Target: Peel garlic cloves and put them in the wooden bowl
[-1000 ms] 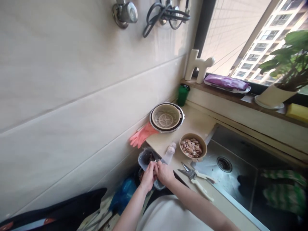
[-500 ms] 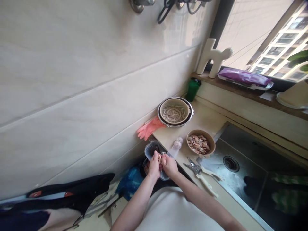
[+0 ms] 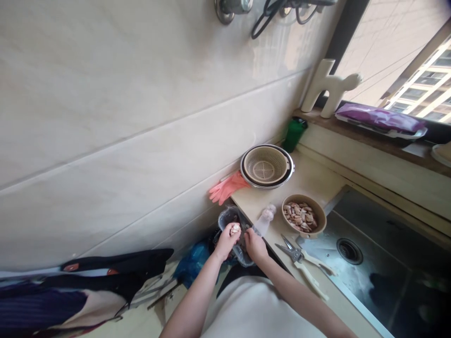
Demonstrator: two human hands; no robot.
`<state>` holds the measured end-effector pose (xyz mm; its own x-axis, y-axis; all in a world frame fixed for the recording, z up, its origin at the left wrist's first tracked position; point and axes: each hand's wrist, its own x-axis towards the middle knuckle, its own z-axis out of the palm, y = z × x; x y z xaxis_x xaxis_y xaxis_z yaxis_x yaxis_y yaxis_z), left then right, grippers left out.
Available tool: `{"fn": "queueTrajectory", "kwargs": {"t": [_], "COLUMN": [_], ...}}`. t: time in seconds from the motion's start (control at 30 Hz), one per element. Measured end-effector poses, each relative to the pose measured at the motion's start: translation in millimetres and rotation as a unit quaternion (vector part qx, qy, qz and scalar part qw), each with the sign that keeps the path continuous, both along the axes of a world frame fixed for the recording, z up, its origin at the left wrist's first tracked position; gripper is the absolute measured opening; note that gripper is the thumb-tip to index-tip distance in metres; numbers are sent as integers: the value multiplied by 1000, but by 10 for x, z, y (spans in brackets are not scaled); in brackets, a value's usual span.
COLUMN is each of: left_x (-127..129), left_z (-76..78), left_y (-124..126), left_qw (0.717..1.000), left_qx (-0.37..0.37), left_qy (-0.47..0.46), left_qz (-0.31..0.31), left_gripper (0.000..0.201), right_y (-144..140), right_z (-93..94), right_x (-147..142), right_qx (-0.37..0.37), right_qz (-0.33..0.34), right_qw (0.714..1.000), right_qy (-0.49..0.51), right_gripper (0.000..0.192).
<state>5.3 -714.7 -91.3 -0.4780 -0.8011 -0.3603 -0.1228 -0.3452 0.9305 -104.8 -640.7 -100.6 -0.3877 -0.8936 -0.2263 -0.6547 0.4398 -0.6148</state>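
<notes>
My left hand (image 3: 226, 244) is closed around a partly peeled garlic bulb (image 3: 235, 229), its pale cloves showing on top. A short gap to the right, my right hand (image 3: 255, 245) has its fingers curled together; whatever they may hold is hidden. Both hands are over a bin (image 3: 229, 216) lined with a clear plastic bag, beside the counter's edge. On the counter to the right stands a tan bowl (image 3: 322, 217) with many unpeeled garlic cloves (image 3: 299, 217) in it. Between bowl and bin lies a clear bag (image 3: 264, 224) with pale garlic bulbs (image 3: 269, 212).
Open kitchen scissors (image 3: 298, 255) with cream handles lie by the steel sink (image 3: 373, 253). Behind are a beige strainer basket (image 3: 266, 164) in a dark bowl, pink rubber gloves (image 3: 227, 188) and a green cup (image 3: 294, 134). A blue plastic bag (image 3: 192, 265) is at lower left.
My hands were together at the garlic and are now apart. The left has turned, showing the cloves. The view has shifted left, so the surroundings appear farther right.
</notes>
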Motion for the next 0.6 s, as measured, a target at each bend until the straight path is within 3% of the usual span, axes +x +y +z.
{"fn": "queueTrajectory", "kwargs": {"t": [0.13,0.3,0.5,0.6], "left_x": [-32,-150,-215,-197], "left_z": [67,251,403,453], "left_y": [-4,27,73,76], "left_qw": [995,988,994,992], "left_qx": [-94,-121,-59,-80], "left_qy": [-8,8,37,32], "left_qz": [-46,-100,-79,-96], "left_gripper": [22,17,21,20], "right_y": [-21,-28,0,-3], "right_z": [170,307,384,412], "right_x": [-141,-244,-272,-273], "right_qx": [-151,-239,-238,-203], "right_qz": [14,36,40,44], "right_qw": [982,956,963,969], "right_qy": [-110,-164,-122,-132], "right_gripper": [29,22,24,19]}}
